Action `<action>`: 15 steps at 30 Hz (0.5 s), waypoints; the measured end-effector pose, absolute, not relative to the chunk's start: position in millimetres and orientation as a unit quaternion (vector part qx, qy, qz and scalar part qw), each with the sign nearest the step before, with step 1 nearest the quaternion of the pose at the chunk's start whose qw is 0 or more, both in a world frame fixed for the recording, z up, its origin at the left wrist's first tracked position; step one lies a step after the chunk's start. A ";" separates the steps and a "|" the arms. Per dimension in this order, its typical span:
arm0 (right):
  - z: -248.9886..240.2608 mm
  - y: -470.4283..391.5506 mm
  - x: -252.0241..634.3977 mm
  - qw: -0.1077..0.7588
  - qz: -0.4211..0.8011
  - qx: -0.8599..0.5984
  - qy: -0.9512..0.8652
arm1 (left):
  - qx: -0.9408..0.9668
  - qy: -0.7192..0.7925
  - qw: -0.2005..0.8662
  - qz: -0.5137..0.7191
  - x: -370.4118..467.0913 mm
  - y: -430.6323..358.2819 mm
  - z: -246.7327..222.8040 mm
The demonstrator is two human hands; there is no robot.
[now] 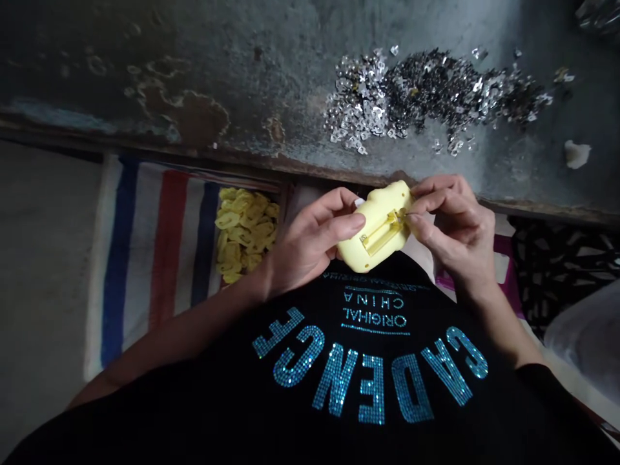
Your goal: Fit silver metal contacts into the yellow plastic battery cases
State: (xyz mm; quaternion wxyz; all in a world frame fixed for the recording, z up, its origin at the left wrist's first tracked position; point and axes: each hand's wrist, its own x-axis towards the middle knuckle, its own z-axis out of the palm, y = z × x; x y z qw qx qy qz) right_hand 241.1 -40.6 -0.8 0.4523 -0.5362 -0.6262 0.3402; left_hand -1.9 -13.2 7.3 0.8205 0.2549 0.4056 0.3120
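Observation:
A pale yellow plastic shell [359, 250] with a long battery slot faces up in front of my chest. My left hand [314, 236] grips its left side, the thumb lying on the top face near one end of the slot. At the other end is my right hand [453, 223], its thumb and fingers pinched together against the shell's edge by the slot. Whatever is between those right fingertips is too small to make out. A small metal piece shows at the slot's left end. Above the hands, a heap of small shiny metal contact plates [436, 90] lies on the worn metal table.
The worn table's front edge [194, 158] runs just beyond my hands. Below it at left, a box of yellow plastic parts [247, 232] stands beside a striped woven sheet [167, 252]. A white scrap [576, 155] lies on the table at right. Something purple [506, 278] sits beyond my right wrist.

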 end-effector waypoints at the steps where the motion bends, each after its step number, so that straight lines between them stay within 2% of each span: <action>1: 0.4 -40.7 243.3 0.445 0.340 -0.537 -0.631 | 0.254 0.408 0.820 0.310 -1.6 -13.0 7.7; 8: 7.6 -33.0 243.5 0.433 0.342 -0.535 -0.639 | 0.262 0.417 0.817 0.300 2.8 -11.1 11.6; 15: 14.3 -30.7 241.4 0.387 0.330 -0.557 -0.657 | 0.305 0.384 0.809 0.326 -0.4 -17.0 2.7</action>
